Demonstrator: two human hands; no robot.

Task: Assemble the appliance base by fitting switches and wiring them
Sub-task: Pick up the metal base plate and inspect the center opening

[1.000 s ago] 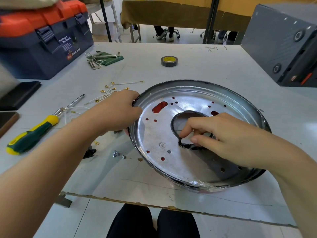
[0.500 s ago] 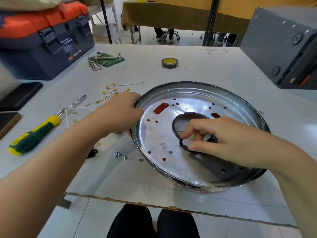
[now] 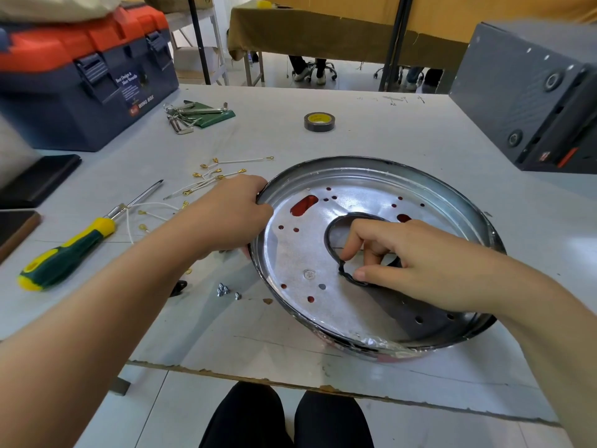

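The right hand [image 3: 416, 266] has crept slightly along the black rubber ring [image 3: 332, 250] lining the centre hole of the round shiny metal base [image 3: 371, 185], pinching it; seating continues. At the base's left rim, the left hand [image 3: 231, 218] grips, steadying.
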